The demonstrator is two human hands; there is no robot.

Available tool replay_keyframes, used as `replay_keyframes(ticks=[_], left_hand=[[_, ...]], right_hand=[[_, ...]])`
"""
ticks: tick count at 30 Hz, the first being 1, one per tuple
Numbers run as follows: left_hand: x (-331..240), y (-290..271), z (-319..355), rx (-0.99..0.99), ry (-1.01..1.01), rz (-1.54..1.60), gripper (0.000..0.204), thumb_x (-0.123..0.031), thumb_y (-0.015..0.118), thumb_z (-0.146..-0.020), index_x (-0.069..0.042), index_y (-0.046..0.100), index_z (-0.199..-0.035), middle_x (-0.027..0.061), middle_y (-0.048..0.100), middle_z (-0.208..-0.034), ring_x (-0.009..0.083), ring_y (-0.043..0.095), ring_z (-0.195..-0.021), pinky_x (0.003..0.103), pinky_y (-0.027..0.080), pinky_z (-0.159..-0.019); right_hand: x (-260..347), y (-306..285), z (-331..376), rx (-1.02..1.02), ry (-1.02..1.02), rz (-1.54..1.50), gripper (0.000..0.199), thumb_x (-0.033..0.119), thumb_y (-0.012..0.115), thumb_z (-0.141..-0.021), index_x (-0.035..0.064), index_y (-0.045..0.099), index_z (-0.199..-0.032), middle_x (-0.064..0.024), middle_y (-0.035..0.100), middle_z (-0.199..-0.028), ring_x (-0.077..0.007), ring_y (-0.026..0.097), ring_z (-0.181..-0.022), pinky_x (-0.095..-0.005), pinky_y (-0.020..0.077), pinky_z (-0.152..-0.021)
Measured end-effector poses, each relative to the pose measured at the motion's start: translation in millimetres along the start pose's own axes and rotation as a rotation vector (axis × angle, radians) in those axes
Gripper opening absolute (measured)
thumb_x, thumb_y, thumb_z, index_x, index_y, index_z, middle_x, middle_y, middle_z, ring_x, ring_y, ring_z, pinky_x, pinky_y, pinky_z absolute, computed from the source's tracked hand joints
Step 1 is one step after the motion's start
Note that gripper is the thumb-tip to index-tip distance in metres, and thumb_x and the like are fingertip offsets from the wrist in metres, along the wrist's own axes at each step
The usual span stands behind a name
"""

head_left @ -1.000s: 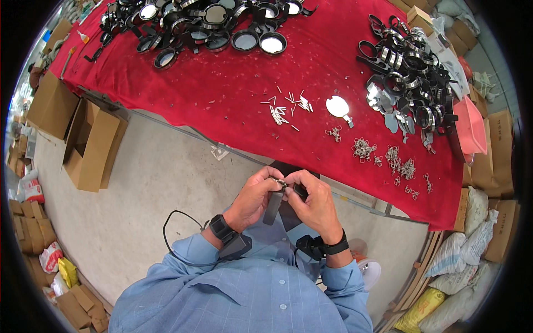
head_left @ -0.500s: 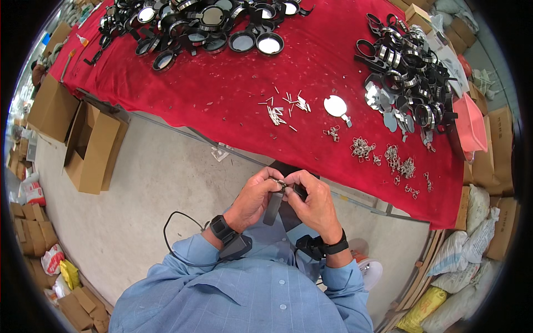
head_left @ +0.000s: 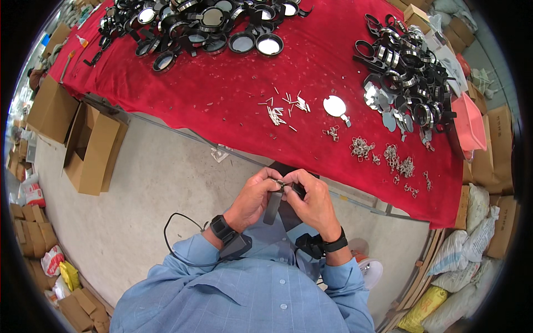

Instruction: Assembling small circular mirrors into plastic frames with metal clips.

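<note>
Close in front of my body, just off the table's near edge, both hands meet fingertip to fingertip on a black-handled part (head_left: 272, 207). Its flat dark handle hangs down between them, and a small metal bit shows at its upper end. My left hand (head_left: 250, 198) pinches the part from the left. From the right, the thumb and bent fingers of my right hand (head_left: 315, 202) close on the same upper end. The fingers hide most of the joint. On the table beyond lie short white pins (head_left: 276, 115), a silver disc with a tab (head_left: 335, 106) and small wire clips (head_left: 362, 148).
A red cloth covers the table (head_left: 222, 94). Black-rimmed round pieces (head_left: 242, 41) are heaped at the far left, more black rings (head_left: 413, 72) at the right beside a pink basket (head_left: 469, 125). Cardboard boxes (head_left: 94, 147) stand at left; sacks (head_left: 449, 255) at right.
Almost nothing differs. Both hands stay in the same place on the part, with at most a slight shift of the fingers.
</note>
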State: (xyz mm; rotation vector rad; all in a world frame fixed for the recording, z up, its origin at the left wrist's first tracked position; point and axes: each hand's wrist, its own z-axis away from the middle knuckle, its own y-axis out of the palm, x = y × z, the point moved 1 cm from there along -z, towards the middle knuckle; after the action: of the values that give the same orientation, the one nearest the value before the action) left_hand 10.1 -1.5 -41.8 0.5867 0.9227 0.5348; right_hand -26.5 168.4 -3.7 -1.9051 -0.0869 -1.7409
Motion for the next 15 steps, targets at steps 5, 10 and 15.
replay_keyframes(ticks=[5, 10, 15], left_hand=[[1.8, -2.3, -0.6, 0.004, 0.0, 0.005, 0.022, -0.004, 0.053, -0.094, -0.002, 0.053, -0.116, 0.0108, 0.067, -0.101, 0.0185, 0.066, -0.092, 0.033, 0.055, -0.086], [2.6, -0.1, -1.9, -0.01, -0.019, 0.001, 0.022, -0.004, 0.054, -0.094, -0.002, 0.053, -0.116, 0.0111, 0.068, -0.102, 0.0185, 0.066, -0.09, 0.033, 0.055, -0.086], [3.3, 2.0, -5.2, -0.015, -0.025, -0.002, 0.022, -0.005, 0.054, -0.093, -0.002, 0.054, -0.115, 0.0112, 0.067, -0.102, 0.0183, 0.065, -0.09, 0.032, 0.054, -0.086]], right_hand=[[-0.4, -0.2, 0.4, 0.005, -0.004, 0.002, 0.018, -0.001, 0.067, -0.086, -0.0023, 0.065, -0.104, -0.0164, 0.068, -0.086, -0.0287, 0.071, -0.079, -0.0366, 0.0537, -0.071], [-5.0, -2.0, 1.8, 0.002, 0.014, -0.01, 0.019, 0.0, 0.067, -0.085, -0.0022, 0.066, -0.105, -0.0167, 0.068, -0.087, -0.029, 0.071, -0.08, -0.0367, 0.0536, -0.072], [-10.2, -3.5, 0.9, 0.001, 0.034, -0.024, 0.021, -0.001, 0.068, -0.084, -0.0024, 0.066, -0.105, -0.0171, 0.068, -0.089, -0.03, 0.071, -0.081, -0.0368, 0.0538, -0.073]])
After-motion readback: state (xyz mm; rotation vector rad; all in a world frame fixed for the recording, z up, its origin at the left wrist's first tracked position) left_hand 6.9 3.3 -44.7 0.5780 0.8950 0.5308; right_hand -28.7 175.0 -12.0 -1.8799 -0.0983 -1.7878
